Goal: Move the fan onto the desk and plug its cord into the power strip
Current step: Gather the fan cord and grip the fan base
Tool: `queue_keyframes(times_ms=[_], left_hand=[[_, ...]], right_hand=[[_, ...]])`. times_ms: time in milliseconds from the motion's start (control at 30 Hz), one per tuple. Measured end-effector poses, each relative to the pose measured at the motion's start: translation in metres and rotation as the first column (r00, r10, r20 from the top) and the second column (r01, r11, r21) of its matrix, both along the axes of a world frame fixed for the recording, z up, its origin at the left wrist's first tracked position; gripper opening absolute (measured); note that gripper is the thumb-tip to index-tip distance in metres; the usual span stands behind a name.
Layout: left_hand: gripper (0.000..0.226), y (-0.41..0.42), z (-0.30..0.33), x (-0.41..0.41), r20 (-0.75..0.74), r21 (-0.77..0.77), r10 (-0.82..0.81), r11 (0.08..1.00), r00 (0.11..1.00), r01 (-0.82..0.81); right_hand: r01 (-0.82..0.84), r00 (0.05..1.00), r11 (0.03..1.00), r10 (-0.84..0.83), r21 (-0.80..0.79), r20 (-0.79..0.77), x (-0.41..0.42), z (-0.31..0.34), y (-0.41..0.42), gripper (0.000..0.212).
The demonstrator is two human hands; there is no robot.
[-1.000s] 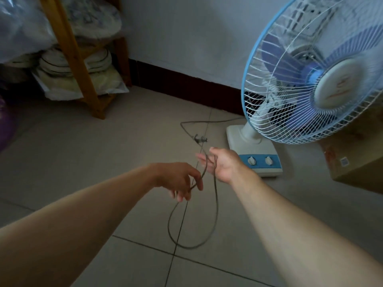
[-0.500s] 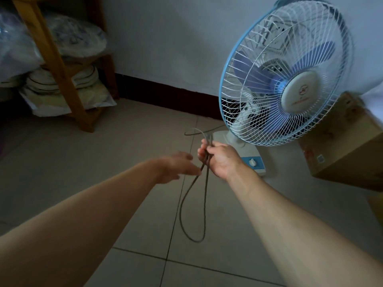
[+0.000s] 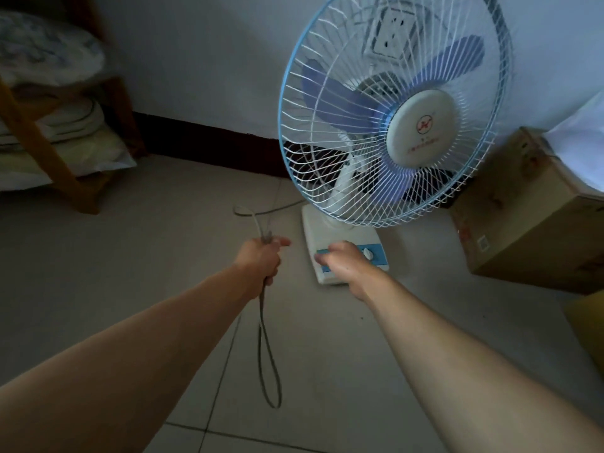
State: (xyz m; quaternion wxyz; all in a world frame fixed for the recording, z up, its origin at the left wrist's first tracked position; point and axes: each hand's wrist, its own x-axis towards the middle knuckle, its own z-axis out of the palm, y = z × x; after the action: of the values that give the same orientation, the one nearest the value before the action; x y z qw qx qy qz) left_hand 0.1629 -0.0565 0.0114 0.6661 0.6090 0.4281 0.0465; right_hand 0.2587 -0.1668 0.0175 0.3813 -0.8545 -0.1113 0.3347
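Note:
A white table fan (image 3: 392, 109) with blue blades and a blue-rimmed wire cage stands on the tiled floor against the wall. Its white base (image 3: 343, 233) has a blue control strip with a white knob. My left hand (image 3: 261, 256) is shut on the fan's grey cord (image 3: 266, 361), folded in a bunch; a loop hangs down below the fist and the rest trails back to the base. My right hand (image 3: 343, 261) hovers over the front left of the base, fingers curled and empty. No desk or power strip is in sight.
A cardboard box (image 3: 529, 217) stands right of the fan with white cloth (image 3: 581, 152) on it. At the left a wooden shelf frame (image 3: 58, 178) holds wrapped bundles. A wall socket (image 3: 392, 31) shows behind the cage. Bare tiles lie in front.
The folded cord passed from my right hand to my left, which now grips it. My right hand let go and moved right to the fan's base. The view moved closer to the fan.

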Motion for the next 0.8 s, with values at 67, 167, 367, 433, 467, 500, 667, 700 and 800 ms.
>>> queue_keyframes(times_ms=[67,167,367,433,467,500,667,700,800], left_hand=[[0.034,-0.006,-0.011,0.013,0.011,0.023,0.084,0.996,0.996,-0.084],[0.036,-0.016,-0.022,0.030,0.040,0.044,0.150,0.987,0.988,-0.152],[0.041,-0.038,-0.049,0.056,0.084,0.114,0.212,0.969,0.974,-0.220],[0.042,-0.041,-0.056,0.065,0.063,0.125,0.233,0.963,0.971,-0.239],[0.043,-0.041,-0.059,0.070,0.058,0.123,0.231,0.964,0.971,-0.237],[0.043,-0.041,-0.062,0.076,0.058,0.117,0.225,0.966,0.973,-0.230],[0.042,-0.033,-0.082,0.105,0.028,0.183,0.178,0.966,0.984,-0.180],[0.041,-0.031,-0.087,0.109,0.016,0.200,0.168,0.965,0.986,-0.168],[0.039,-0.024,-0.101,0.124,0.004,0.193,0.138,0.972,0.990,-0.137]], right_hand=[[0.007,1.000,1.000,-0.008,-0.025,-0.018,0.024,-0.011,-0.017,0.051],[0.013,1.000,0.996,-0.013,-0.086,-0.001,0.052,-0.025,-0.036,0.066],[0.000,0.999,0.993,0.007,-0.120,0.051,0.087,-0.048,-0.052,0.079],[-0.002,0.998,0.989,0.013,-0.145,0.069,0.096,-0.057,-0.053,0.085],[0.001,0.997,0.988,0.011,-0.152,0.076,0.101,-0.061,-0.054,0.087],[0.006,0.997,0.989,0.006,-0.151,0.077,0.106,-0.067,-0.055,0.088],[0.034,0.999,0.995,-0.033,-0.094,0.019,0.134,-0.094,-0.053,0.095],[0.039,0.999,0.996,-0.039,-0.081,0.006,0.138,-0.098,-0.051,0.098],[0.076,0.997,0.993,-0.074,-0.092,0.019,0.143,-0.108,-0.037,0.106]])
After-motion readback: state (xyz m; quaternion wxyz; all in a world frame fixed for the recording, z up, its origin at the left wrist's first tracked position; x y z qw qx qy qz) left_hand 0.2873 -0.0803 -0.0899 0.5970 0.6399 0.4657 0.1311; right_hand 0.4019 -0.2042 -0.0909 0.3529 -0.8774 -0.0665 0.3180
